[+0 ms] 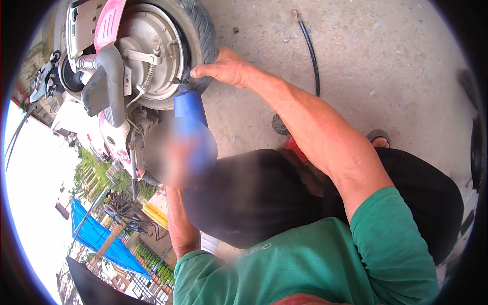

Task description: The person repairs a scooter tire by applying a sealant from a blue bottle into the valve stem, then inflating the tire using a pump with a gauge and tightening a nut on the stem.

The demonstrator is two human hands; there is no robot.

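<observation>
A scooter's wheel with a grey hub (140, 46) and black tyre (201, 28) is at the upper left. My right hand (223, 68) grips the tyre's edge, its thumb near a small black fitting at the rim. A blue cylinder (188, 104) with a dark top reaches up to that fitting. My left hand (178, 152) is on the cylinder's lower part, heavily blurred, and appears closed round it. A grey mudguard and a spring with a rod lie beside the hub.
A black hose (311, 56) lies on the concrete floor (386, 61). A red object (297, 150) and a black knobbly round piece (279, 123) are partly hidden by my right arm and legs. Scooter bodywork (109, 134), a blue tarpaulin (96, 234) and yellow bars stand leftward.
</observation>
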